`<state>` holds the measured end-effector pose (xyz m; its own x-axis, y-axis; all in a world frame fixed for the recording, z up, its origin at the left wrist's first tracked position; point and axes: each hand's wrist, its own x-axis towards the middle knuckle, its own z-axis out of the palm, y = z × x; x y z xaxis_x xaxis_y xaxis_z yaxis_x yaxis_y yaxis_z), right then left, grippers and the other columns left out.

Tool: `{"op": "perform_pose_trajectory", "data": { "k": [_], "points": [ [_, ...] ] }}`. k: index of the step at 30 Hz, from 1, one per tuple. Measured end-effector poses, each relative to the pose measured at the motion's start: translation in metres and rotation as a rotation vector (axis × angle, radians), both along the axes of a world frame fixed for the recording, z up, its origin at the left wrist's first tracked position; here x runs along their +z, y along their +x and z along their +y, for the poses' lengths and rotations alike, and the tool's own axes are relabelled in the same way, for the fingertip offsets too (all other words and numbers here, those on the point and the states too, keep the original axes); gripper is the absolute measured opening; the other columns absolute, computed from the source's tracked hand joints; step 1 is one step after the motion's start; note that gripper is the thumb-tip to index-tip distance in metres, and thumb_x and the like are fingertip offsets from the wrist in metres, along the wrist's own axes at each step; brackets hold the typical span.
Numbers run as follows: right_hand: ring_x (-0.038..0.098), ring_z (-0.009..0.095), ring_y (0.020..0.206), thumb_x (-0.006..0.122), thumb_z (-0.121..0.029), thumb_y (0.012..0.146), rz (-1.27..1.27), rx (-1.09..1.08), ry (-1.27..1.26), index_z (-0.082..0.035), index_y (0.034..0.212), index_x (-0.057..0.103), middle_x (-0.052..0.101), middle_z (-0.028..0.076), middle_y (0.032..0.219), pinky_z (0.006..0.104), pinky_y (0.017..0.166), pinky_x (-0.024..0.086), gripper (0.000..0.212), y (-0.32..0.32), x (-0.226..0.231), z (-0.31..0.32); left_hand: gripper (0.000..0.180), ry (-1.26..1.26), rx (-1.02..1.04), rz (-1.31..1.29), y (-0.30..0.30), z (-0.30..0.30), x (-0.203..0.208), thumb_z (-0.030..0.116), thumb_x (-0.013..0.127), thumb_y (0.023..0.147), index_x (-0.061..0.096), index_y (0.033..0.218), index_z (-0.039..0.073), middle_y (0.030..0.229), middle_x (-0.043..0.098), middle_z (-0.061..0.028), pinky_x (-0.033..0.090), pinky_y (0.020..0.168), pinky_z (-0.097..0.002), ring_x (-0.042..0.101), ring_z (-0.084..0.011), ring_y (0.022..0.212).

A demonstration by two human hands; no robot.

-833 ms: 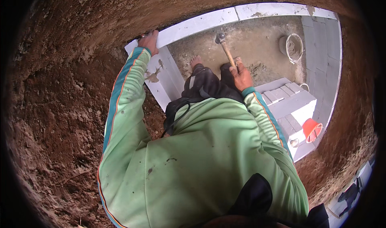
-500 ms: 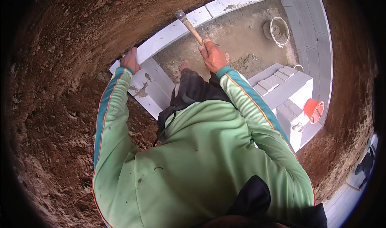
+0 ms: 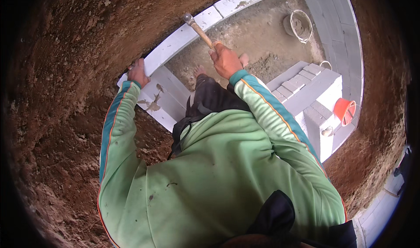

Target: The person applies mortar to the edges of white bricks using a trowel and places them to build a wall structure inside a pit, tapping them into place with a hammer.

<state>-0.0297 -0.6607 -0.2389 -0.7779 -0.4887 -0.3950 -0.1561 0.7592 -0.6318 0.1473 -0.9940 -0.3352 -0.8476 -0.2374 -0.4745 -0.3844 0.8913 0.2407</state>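
My right hand is closed round the wooden handle of a hammer. The hammer's grey metal head is over the top face of the white block wall; whether it touches the block I cannot tell. At the wall's left end, my left hand grips the end of a white block in the top row, its fingers over the side next to the earth. Some of those fingertips are hidden. Below that hand, grey mortar smears mark the lower block face.
Brown earth rises close behind the wall. Inside the walls stand a mortar-smeared bucket, a stack of white blocks with small pieces on top, and an orange bucket. Wet mortar lies on the floor near my bare feet.
The hammer and my right hand have shifted slightly left and down in the picture. The whole view has also moved a little. My left hand keeps its place on the block.
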Motion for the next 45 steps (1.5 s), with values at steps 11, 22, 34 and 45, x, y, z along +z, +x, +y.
{"op": "perform_pose_trajectory", "data": {
  "k": [11,22,34,45],
  "points": [
    [0.065,0.05,0.094,0.058,-0.024,0.095,-0.013,0.035,-0.021,0.0,0.111,0.054,0.068,0.03,0.093,0.0569,0.084,0.05,0.029,0.0,-0.012,-0.005,0.077,0.006,-0.094,0.113,0.0,-0.008,-0.005,0.013,0.086,0.059,0.042,0.122,0.004,0.125,0.053,-0.0239,0.049,0.095,-0.0507,0.057,-0.0454,0.113],
    [0.064,0.05,0.095,0.058,-0.027,0.097,-0.058,0.04,0.026,0.0,0.122,0.052,0.067,0.031,0.096,0.056,0.083,0.049,0.037,-0.004,0.008,-0.005,0.087,-0.04,-0.005,-0.039,0.002,-0.004,-0.013,0.017,0.089,0.059,0.041,0.13,0.006,0.129,0.053,-0.0213,0.045,0.103,-0.0506,0.055,-0.0434,0.12],
    [0.068,0.043,0.082,0.06,-0.029,0.097,-0.054,0.067,-0.021,-0.003,0.124,0.054,0.068,0.025,0.088,0.0481,0.074,0.052,0.038,0.022,-0.012,0.034,0.081,-0.016,0.183,0.471,-0.001,0.127,0.031,0.018,0.083,0.069,0.048,0.141,0.002,0.148,0.038,-0.0214,0.03,0.114,-0.0495,0.032,-0.0406,0.142],
    [0.055,0.016,0.05,0.06,-0.014,0.095,-0.935,-0.544,-0.014,-0.005,0.111,0.052,0.058,0.004,0.074,0.0332,0.043,0.049,0.02,0.011,-0.023,0.111,0.081,-0.119,0.343,0.335,0.023,0.098,0.02,0.02,0.081,0.072,0.047,0.143,0.005,0.153,0.033,-0.0211,0.032,0.113,-0.0521,0.03,-0.04,0.143]
  ]
}}
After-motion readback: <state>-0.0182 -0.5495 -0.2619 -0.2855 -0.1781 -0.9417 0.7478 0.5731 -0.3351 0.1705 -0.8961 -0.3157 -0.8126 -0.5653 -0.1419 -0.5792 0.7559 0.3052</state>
